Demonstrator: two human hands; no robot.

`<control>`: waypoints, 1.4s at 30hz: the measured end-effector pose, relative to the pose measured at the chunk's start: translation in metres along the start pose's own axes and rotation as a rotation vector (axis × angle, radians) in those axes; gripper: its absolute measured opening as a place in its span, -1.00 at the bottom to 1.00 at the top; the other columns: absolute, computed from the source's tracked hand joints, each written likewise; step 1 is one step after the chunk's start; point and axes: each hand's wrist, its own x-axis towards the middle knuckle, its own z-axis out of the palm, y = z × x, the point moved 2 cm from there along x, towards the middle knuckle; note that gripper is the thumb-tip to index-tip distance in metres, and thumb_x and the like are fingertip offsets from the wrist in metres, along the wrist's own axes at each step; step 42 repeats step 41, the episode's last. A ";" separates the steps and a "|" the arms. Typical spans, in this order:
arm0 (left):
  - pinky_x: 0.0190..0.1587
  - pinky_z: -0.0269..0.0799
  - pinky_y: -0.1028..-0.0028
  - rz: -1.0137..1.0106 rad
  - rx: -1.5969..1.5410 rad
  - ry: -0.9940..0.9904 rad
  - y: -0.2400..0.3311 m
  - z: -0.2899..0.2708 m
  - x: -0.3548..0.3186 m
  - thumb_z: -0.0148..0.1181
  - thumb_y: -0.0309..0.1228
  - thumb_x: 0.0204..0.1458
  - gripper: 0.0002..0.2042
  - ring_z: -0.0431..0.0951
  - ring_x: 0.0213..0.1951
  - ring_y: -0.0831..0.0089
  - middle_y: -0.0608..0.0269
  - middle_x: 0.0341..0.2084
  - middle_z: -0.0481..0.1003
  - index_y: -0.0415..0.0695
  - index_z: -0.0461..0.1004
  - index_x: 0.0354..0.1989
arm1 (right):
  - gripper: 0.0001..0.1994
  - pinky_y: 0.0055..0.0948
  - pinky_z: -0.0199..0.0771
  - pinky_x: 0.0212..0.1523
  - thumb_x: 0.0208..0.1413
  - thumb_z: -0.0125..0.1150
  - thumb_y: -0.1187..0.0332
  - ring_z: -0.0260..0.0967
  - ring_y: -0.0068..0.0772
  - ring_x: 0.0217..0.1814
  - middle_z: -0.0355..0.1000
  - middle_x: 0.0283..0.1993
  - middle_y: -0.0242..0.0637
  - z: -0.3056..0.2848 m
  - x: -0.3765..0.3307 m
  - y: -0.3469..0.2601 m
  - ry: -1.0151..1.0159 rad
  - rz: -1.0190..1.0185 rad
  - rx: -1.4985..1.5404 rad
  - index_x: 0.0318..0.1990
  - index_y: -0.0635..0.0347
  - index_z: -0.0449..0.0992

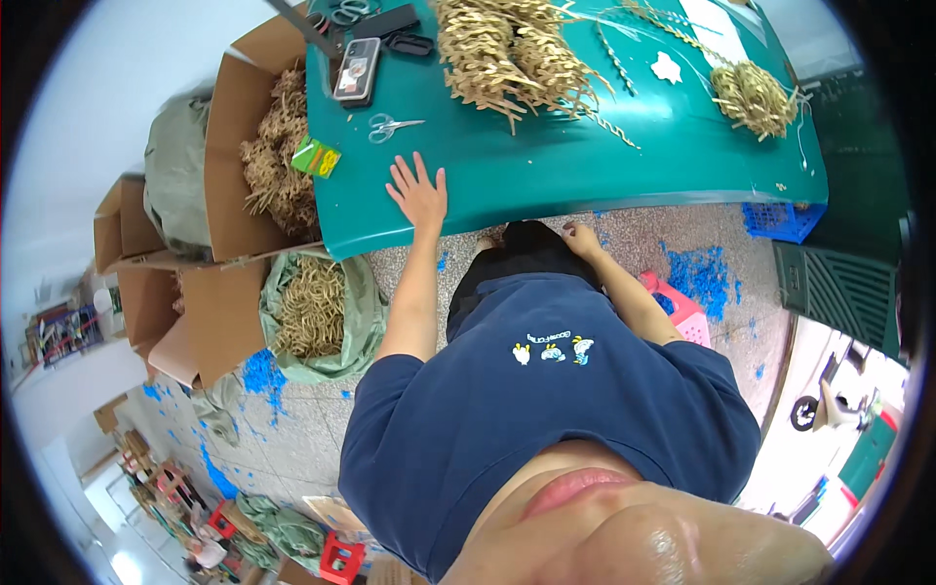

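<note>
My left hand (419,197) lies flat on the green tabletop (478,175), palm down and fingers spread, holding nothing. Small scissors (393,127) with pale handles rest just beyond its fingertips. To its left, a green and yellow packet (315,156) sits by the table's edge. My right hand (582,240) hangs beside my right thigh, below the table's front edge. Its fingers are curled in, and I cannot see whether anything is inside them. Farther back lies a large bundle of tan braided strands (512,58).
A phone (358,70) lies at the table's back left. Another tan bundle (756,97) and a white piece (666,67) are at the right. Cardboard boxes (226,161) and a green sack (363,331) of tan strands stand left. A pink stool (688,317) stands right, near blue scraps (704,278).
</note>
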 end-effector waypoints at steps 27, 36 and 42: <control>-0.37 0.42 0.46 0.233 -0.593 -0.268 0.602 0.032 0.030 -0.20 -0.64 0.07 -0.59 0.50 -0.37 0.37 0.10 0.02 0.33 -0.17 0.22 0.15 | -0.80 -0.47 0.41 -0.19 0.02 0.13 0.28 0.42 -0.31 -0.20 0.45 -0.21 -0.26 -0.729 0.188 0.283 1.192 -0.187 0.290 -0.21 0.10 0.50; -0.36 0.42 0.48 0.267 -0.712 -0.234 0.752 0.032 0.027 -0.01 -0.59 0.04 -0.62 0.47 -0.33 0.38 0.06 -0.03 0.34 -0.18 0.29 0.08 | -0.32 0.33 -0.33 0.21 -0.09 0.04 -0.15 -0.29 0.20 0.38 -0.15 0.35 0.03 -0.822 0.316 0.325 0.601 0.034 -0.196 0.23 -0.17 0.18; -0.36 0.42 0.47 0.181 -0.670 -0.151 0.736 0.030 0.045 0.00 -0.58 0.03 -0.62 0.47 -0.33 0.38 0.08 -0.02 0.34 -0.16 0.29 0.08 | -0.28 0.33 -0.25 0.20 -0.10 0.10 -0.16 -0.24 0.07 0.39 -0.08 0.35 -0.07 -0.859 0.303 0.280 0.593 -0.401 -0.038 0.22 -0.08 0.19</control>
